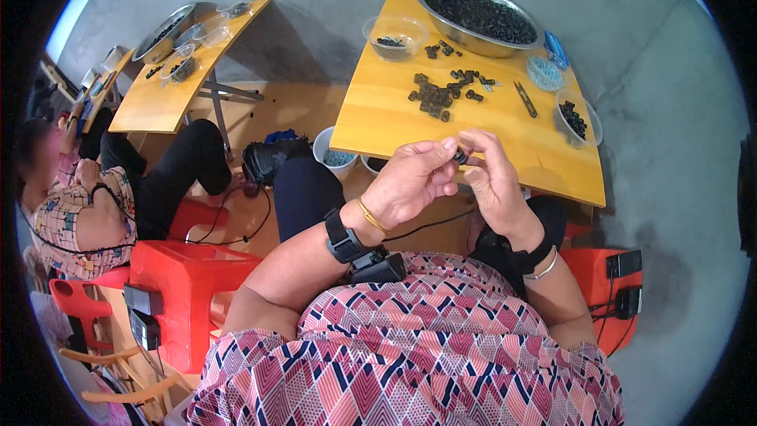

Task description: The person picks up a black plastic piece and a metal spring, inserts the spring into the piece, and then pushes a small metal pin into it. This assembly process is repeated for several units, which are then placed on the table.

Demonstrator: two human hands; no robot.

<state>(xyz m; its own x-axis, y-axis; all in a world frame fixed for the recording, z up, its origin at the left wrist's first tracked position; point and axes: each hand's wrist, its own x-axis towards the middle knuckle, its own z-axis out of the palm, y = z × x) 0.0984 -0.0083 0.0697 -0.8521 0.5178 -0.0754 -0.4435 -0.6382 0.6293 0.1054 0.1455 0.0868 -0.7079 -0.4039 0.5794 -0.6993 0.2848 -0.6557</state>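
Over the near edge of the yellow table (378, 122), my left hand (414, 180) and my right hand (503, 193) meet. Their fingertips pinch a small black cylindrical part (460, 156) between them. Both hands are closed on it, and the fingers partly hide it. Just beyond lies a loose pile of small black parts (432, 97). A pair of thread snips (525, 99) rests to the right of the pile. A transparent bowl of black parts (574, 119) sits at the table's right edge.
At the back stands a metal basin heaped with black parts (481, 16). Transparent tubs hold black parts (390, 42) and pale blue pieces (545, 72). A white bucket (325, 140) stands below the table. Red stools (185, 292) and a seated co-worker (83, 209) are at the left.
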